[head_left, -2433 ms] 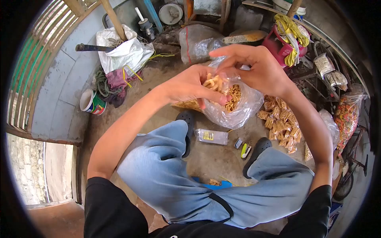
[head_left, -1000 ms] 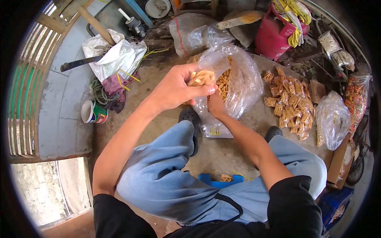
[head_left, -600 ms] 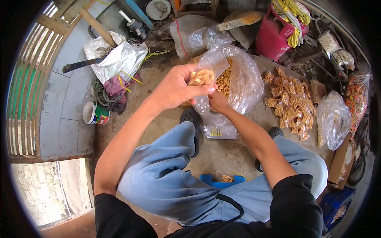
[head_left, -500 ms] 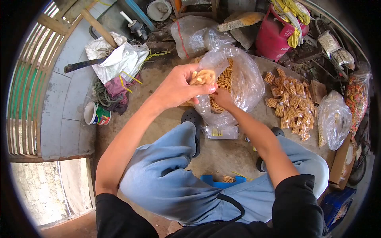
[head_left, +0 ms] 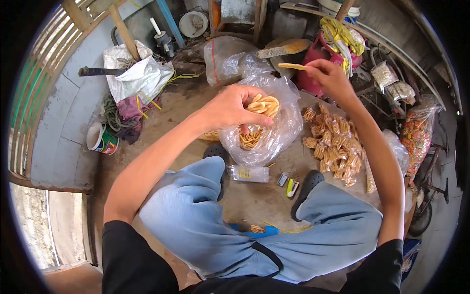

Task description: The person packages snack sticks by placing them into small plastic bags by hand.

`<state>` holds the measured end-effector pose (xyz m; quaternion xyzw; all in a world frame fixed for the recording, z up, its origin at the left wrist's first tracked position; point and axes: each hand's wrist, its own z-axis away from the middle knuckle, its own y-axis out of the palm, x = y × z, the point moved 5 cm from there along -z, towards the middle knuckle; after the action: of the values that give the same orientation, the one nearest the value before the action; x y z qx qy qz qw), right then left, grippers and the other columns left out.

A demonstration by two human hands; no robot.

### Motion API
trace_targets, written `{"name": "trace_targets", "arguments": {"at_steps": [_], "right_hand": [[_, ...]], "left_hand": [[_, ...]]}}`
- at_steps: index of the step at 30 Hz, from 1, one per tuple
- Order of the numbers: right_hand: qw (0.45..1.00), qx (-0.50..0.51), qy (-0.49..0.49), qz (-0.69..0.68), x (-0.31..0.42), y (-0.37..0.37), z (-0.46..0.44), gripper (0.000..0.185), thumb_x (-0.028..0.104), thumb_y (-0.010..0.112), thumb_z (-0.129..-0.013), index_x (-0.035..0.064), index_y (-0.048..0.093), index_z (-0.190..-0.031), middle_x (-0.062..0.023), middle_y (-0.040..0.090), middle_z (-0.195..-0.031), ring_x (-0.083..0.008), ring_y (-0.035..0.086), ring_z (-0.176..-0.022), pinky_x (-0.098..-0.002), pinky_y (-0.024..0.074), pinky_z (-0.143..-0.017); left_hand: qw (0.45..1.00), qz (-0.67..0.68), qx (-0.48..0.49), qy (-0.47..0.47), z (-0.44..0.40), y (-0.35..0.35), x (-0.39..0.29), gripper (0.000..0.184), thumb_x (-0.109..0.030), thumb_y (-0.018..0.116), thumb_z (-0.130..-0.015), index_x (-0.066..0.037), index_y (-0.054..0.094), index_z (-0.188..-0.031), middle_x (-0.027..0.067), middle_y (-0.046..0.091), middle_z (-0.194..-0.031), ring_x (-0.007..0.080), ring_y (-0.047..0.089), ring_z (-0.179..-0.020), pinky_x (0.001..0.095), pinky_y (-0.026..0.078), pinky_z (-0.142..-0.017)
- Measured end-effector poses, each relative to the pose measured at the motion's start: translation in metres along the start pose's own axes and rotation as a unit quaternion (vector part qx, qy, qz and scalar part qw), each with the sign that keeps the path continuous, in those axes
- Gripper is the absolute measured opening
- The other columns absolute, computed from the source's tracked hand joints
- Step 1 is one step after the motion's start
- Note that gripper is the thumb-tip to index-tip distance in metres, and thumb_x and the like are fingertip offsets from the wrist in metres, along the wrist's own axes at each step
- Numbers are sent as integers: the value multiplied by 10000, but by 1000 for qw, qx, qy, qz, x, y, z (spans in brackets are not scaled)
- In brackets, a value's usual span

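Observation:
My left hand (head_left: pixel 229 107) is wrapped around a bunch of snack sticks (head_left: pixel 264 105), held upright over a large clear plastic bag (head_left: pixel 289 120). Whether a thin small bag surrounds the bunch is hard to make out. Loose sticks (head_left: pixel 249 140) show inside the large bag, below my left hand. Up and to the right, my right hand (head_left: pixel 331 79) pinches one long snack stick (head_left: pixel 292 66) by its end, apart from the bunch. A pile of small packed snack bundles (head_left: pixel 338 142) lies on the floor to the right.
Between my feet are a clear plastic packet (head_left: pixel 248 173), a green-and-white stapler (head_left: pixel 292 188) and a small box (head_left: pixel 283 179). A blue container (head_left: pixel 268 231) sits close to me. A pink gas cylinder (head_left: pixel 309 81) stands behind, a white sack (head_left: pixel 129 73) at left.
My right hand has come out of the large bag and risen to the right with one snack stick. The view has shifted, revealing the stapler. My left hand still holds the bunch.

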<state>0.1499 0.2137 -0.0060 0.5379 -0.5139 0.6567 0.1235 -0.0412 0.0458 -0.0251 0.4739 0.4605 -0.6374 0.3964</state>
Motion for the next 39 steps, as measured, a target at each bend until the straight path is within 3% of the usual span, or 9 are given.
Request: {"name": "trace_targets", "arguments": {"at_steps": [7,13,21,24,26,28,32,36,39], "right_hand": [[996,-77,-55,-4,71,-47,108,156,167,629,-906,26,647,-971,50,564,-767,-19,494,-665,-175,384,-586],[980,-67,-174,75,93,-36,128,72,58,650,-866,10,657,-919,-13,590,-859,-46,517,-701,-199,401,-601],[956,-33,-265,121,91,-12,124,218,-35,725,-757,59,714,-954,-18,541,-865,-79,478,-651,-221,379,-578],[962,-17,-260,77,88,-4,120,191,-19,747,-740,54,721,-915,-15,535,-851,-79,466,-647,-219,371,-575],[965,-20,-252,64,83,2,116,152,8,766,-735,50,727,-875,-9,531,-857,-64,451,-651,-212,364,-573],[986,-47,-162,13,72,6,112,142,33,771,-745,55,728,-879,-3,530,-877,-49,443,-661,-208,360,-572],[978,-45,-195,65,85,22,113,171,50,761,-767,18,712,-927,-13,554,-926,-55,460,-671,-208,386,-585],[959,27,-266,88,98,26,107,148,101,665,-868,5,695,-976,-74,591,-1037,-129,565,-823,-235,446,-709],[972,-12,-237,2,87,16,93,214,183,586,-937,3,683,-1005,-72,614,-1066,-129,584,-876,-249,459,-741]], "left_hand": [[999,-33,31,19,-5,19,-19,311,-202,788,-774,-38,655,-1003,4,659,-804,51,593,-660,208,478,-453],[996,-16,74,43,-5,37,-32,323,-196,781,-773,-16,637,-999,28,665,-791,79,633,-670,219,483,-456],[992,-49,104,57,-1,47,-45,328,-161,780,-758,21,622,-982,84,688,-820,118,668,-681,248,513,-469],[989,-51,126,65,2,49,-47,338,-158,785,-748,25,622,-981,84,689,-822,127,673,-674,250,516,-468],[990,-47,114,63,5,50,-50,323,-198,804,-743,22,640,-912,42,632,-740,84,576,-575,239,466,-441],[991,-51,109,54,8,49,-55,325,-204,801,-746,23,637,-912,45,630,-739,87,580,-581,241,468,-442],[991,-73,91,62,4,47,-50,337,-220,792,-756,30,628,-911,55,628,-736,95,591,-599,244,479,-453],[990,-74,94,75,-1,43,-37,332,-189,768,-765,3,633,-1001,74,676,-825,135,667,-685,258,530,-485],[993,-67,77,64,-6,36,-28,326,-234,765,-784,-8,645,-985,53,676,-843,113,648,-712,251,537,-511]]}}
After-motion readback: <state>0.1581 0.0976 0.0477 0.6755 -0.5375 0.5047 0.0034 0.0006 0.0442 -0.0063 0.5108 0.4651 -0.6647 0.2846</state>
